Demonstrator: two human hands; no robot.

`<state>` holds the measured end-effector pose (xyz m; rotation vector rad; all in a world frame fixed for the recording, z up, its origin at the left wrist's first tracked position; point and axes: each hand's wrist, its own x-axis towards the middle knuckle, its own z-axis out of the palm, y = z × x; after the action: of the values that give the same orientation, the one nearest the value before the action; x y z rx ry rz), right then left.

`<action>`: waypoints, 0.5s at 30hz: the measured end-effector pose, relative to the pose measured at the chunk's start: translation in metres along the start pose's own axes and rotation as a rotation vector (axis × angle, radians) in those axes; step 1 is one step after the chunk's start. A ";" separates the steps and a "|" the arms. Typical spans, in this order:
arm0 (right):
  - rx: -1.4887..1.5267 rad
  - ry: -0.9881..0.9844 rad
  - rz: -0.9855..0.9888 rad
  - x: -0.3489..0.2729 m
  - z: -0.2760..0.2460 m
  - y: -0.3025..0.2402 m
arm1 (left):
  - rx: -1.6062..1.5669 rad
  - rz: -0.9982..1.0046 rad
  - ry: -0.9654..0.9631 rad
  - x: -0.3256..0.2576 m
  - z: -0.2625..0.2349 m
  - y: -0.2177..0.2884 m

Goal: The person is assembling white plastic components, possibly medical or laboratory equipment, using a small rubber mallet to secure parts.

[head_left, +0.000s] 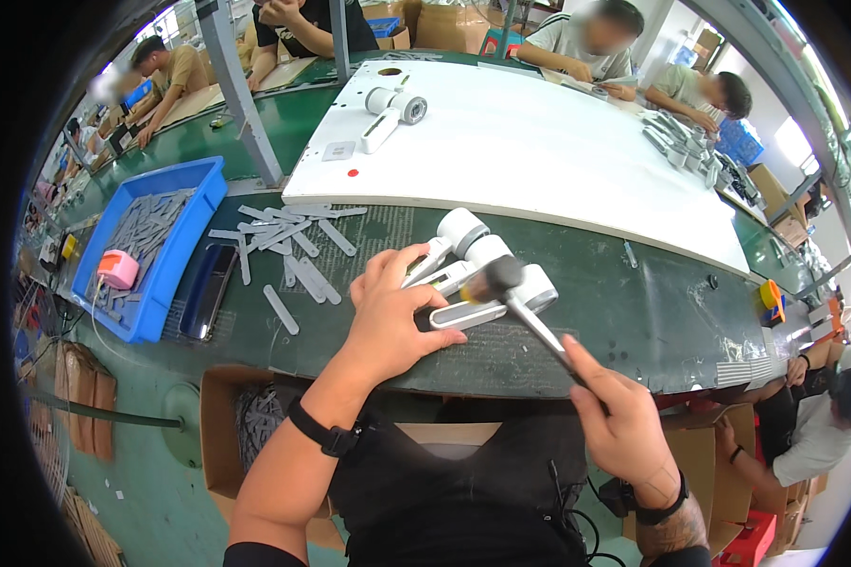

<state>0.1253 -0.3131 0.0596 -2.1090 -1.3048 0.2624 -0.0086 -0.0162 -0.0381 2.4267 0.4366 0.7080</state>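
Three white handheld devices, each with a flat handle and a round drum-shaped head, lie side by side on the green table: a near one [466,315], a middle one [487,250] and a far one [460,228]. My left hand [383,326] is curled round the handle ends, its thumb against the near device. In my right hand [622,416] is a mallet [537,329], gripped by its metal shaft. The mallet's dark head is blurred and sits over the near device's handle, partly covering it; contact cannot be made out.
Loose grey strips [304,241] lie left of the devices, beside a dark glossy case [208,291] and a blue tray [149,326] of more strips. Beyond is a white board [539,142] bearing another device [380,130]. Metal posts [239,99] rise behind. Co-workers sit around; open cardboard boxes stand below.
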 end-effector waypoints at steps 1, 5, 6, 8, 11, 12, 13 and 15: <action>0.021 0.084 -0.032 -0.005 -0.002 0.006 | 0.033 0.024 0.011 0.000 -0.002 0.003; 0.108 0.111 0.237 -0.024 -0.026 0.006 | 0.195 0.054 0.002 -0.005 -0.019 0.028; 0.099 0.119 0.251 -0.027 -0.028 0.008 | 0.181 0.063 -0.005 0.000 -0.024 0.038; 0.191 0.245 0.229 -0.029 -0.026 0.019 | -0.214 -0.155 -0.259 0.012 -0.030 0.053; 0.199 0.381 0.221 -0.032 -0.025 0.039 | -0.278 -0.097 -0.089 0.038 -0.006 0.064; 0.215 0.431 0.219 -0.032 -0.024 0.040 | -0.311 -0.205 -0.110 0.055 -0.003 0.069; 0.219 0.456 0.204 -0.034 -0.024 0.050 | -0.398 -0.223 -0.067 0.071 0.004 0.070; 0.335 0.446 0.276 -0.034 -0.025 0.035 | -0.778 -0.340 -0.037 0.086 0.014 0.065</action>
<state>0.1462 -0.3634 0.0529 -1.9092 -0.6618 0.1051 0.0782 -0.0350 0.0240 1.5842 0.4396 0.5447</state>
